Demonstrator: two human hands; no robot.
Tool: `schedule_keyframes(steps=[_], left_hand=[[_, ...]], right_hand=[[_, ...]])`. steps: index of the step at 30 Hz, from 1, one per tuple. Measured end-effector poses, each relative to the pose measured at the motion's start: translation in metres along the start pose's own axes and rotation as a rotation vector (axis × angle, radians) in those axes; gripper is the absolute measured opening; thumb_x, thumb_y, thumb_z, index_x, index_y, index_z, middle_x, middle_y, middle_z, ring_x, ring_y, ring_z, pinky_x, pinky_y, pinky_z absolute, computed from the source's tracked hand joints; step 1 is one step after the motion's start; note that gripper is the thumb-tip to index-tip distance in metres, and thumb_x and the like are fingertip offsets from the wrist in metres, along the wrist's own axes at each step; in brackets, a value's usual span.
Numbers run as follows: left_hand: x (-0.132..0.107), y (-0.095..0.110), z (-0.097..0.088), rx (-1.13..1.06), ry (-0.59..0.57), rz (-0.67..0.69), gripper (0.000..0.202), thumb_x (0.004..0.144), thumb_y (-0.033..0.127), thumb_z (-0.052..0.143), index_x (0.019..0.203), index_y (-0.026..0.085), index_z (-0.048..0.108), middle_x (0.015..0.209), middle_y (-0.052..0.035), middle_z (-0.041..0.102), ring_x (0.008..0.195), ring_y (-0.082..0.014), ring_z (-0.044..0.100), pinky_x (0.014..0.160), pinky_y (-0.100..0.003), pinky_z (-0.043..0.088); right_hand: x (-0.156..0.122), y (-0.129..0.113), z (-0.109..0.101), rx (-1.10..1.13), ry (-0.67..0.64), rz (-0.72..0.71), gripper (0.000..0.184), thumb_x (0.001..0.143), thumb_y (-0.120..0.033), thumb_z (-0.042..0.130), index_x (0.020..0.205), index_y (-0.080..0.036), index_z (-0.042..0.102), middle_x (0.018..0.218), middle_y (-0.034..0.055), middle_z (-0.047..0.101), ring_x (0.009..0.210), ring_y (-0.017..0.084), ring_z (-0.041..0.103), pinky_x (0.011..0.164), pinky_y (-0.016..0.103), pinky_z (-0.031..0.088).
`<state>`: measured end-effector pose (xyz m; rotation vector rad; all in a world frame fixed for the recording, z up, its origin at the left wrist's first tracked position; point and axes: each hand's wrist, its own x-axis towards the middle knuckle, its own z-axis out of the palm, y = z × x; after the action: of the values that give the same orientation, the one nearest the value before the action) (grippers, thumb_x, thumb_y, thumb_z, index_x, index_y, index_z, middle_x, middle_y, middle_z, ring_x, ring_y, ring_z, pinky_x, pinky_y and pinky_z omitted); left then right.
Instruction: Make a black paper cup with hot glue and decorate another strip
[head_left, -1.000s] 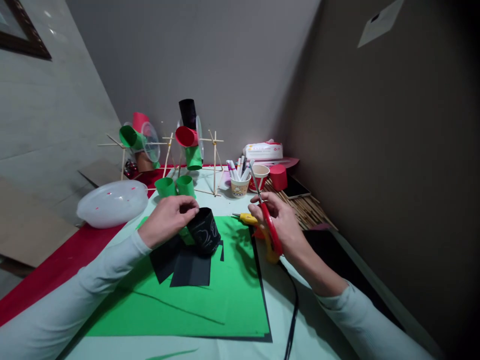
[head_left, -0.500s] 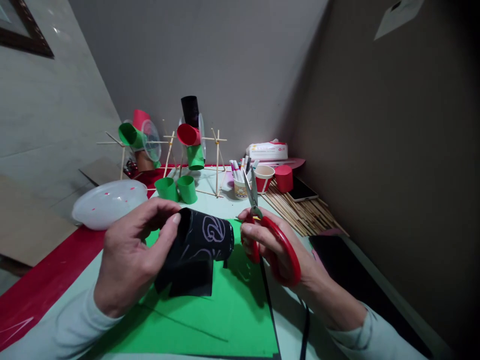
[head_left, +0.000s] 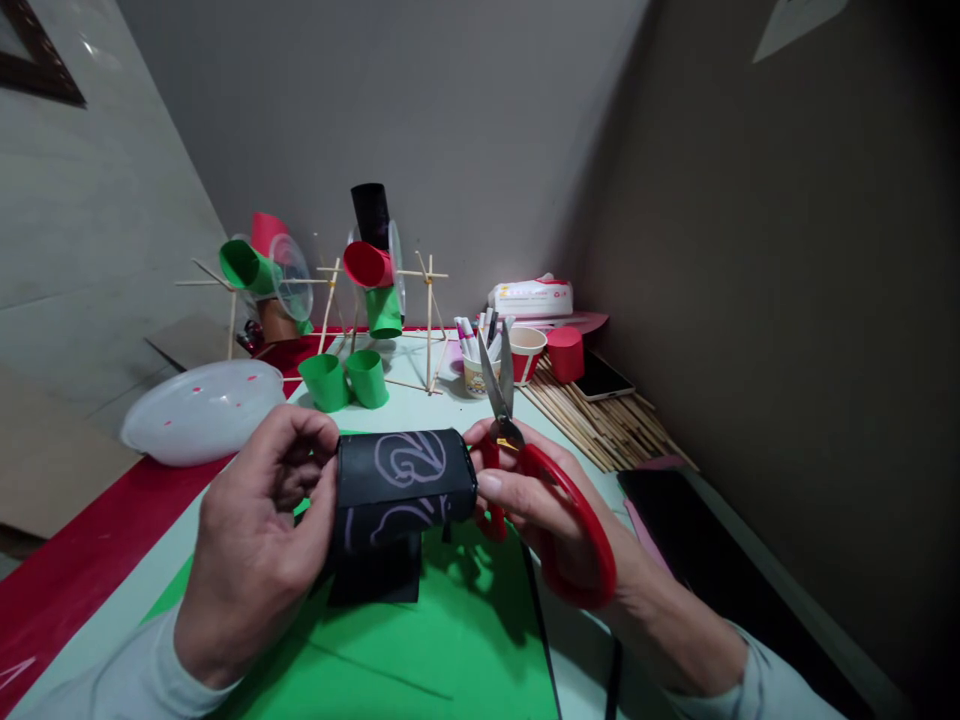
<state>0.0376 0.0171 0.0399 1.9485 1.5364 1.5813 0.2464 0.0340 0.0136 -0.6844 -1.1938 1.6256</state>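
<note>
Black paper with pale purple drawn swirls is rolled into a tube (head_left: 409,470), lying sideways above the green sheet (head_left: 480,640). My left hand (head_left: 259,540) pinches the tube's left end between thumb and fingers. Red-handled scissors (head_left: 505,405) sit in my right hand (head_left: 525,498), blades pointing up and slightly apart. The fingertips of that hand also touch the tube's right end. Beneath the tube hangs or lies a plain black paper piece (head_left: 379,575); whether it is attached I cannot tell.
Behind stand stick frames (head_left: 430,320) carrying coloured paper cylinders and clear discs. Two green cylinders (head_left: 325,382), a clear plastic dish (head_left: 206,410), a cup of markers (head_left: 480,376) and a red-striped cup (head_left: 527,358) are nearer. Wooden sticks (head_left: 592,420) and a phone (head_left: 604,377) lie right.
The tube has turned so its open left end faces away from view and its drawing shows more. My right hand has come in to touch its right end, scissors still held.
</note>
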Motion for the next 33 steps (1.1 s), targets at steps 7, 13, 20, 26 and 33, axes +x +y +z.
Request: schedule_keyframes(steps=[7,13,20,26,33], left_hand=[[-0.007,-0.012,-0.001,-0.068,-0.117,-0.078,0.017,0.072,0.019,0.061,0.084,0.025,0.051,0.064,0.0100,0.048,0.048,-0.0056,0.044,0.042,-0.011,0.033],[-0.011,-0.016,-0.001,-0.134,-0.289,-0.143,0.021,0.074,0.026,0.064,0.083,0.027,0.046,0.073,0.0085,0.051,0.057,-0.0085,0.050,0.049,-0.014,0.039],[-0.011,-0.008,0.002,-0.294,-0.556,-0.404,0.036,0.078,0.038,0.074,0.103,0.027,0.051,0.084,0.0030,0.067,0.067,-0.0155,0.063,0.058,-0.021,0.049],[-0.010,-0.003,0.004,-0.311,-0.447,-0.434,0.025,0.078,0.034,0.072,0.093,0.025,0.055,0.108,-0.0020,0.070,0.095,-0.0244,0.068,0.067,-0.025,0.052],[-0.011,0.001,0.001,-0.129,-0.430,-0.378,0.042,0.081,0.030,0.058,0.123,0.029,0.061,0.130,-0.0017,0.067,0.121,-0.0293,0.059,0.087,-0.031,0.048]], right_hand=[[0.001,0.000,-0.001,0.013,-0.026,-0.033,0.033,0.081,-0.030,0.077,0.107,-0.022,0.058,0.084,-0.0031,0.063,0.070,0.011,0.057,0.062,0.024,0.042],[0.002,0.000,0.000,-0.006,0.004,0.021,0.040,0.077,-0.033,0.082,0.107,-0.022,0.058,0.083,-0.0040,0.062,0.067,0.009,0.053,0.060,0.023,0.039],[0.000,0.004,0.001,-0.040,-0.052,0.090,0.038,0.080,-0.034,0.081,0.108,-0.023,0.058,0.087,-0.0031,0.065,0.070,0.011,0.057,0.062,0.024,0.041],[-0.001,0.008,0.000,-0.036,-0.028,0.060,0.035,0.083,-0.033,0.078,0.109,-0.022,0.057,0.089,-0.0037,0.063,0.070,0.009,0.056,0.061,0.023,0.041],[0.002,0.011,-0.001,-0.075,0.001,0.075,0.040,0.079,-0.033,0.082,0.108,-0.022,0.058,0.087,-0.0051,0.063,0.069,0.007,0.054,0.061,0.022,0.040]])
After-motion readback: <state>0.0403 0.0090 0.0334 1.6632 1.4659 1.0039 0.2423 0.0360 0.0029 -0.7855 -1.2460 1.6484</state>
